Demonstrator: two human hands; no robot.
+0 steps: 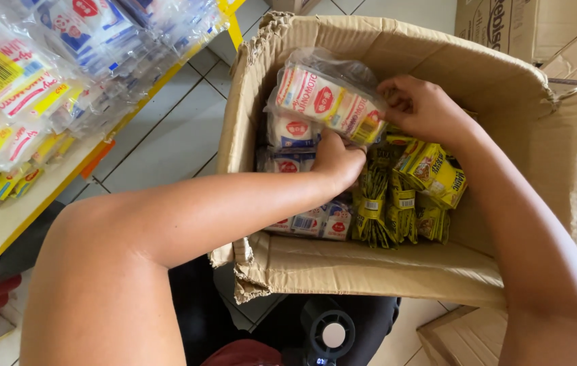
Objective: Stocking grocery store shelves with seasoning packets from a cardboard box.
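Note:
Both my hands reach into an open cardboard box (397, 268). They hold up a clear plastic bundle of white-and-red sachets (319, 98), tilted above the box's contents. My left hand (336, 159) grips the bundle from underneath. My right hand (421, 108) pinches its right end. More white-and-red sachet packs (292, 132) lie in the left part of the box. Yellow-and-green sachet strips (404, 196) fill the right part.
A shelf (4, 220) at the left carries several hanging and stacked sachet packs (44, 74). More cardboard boxes (532, 30) stand at the upper right and right edge. Grey floor tiles (166, 135) lie between shelf and box.

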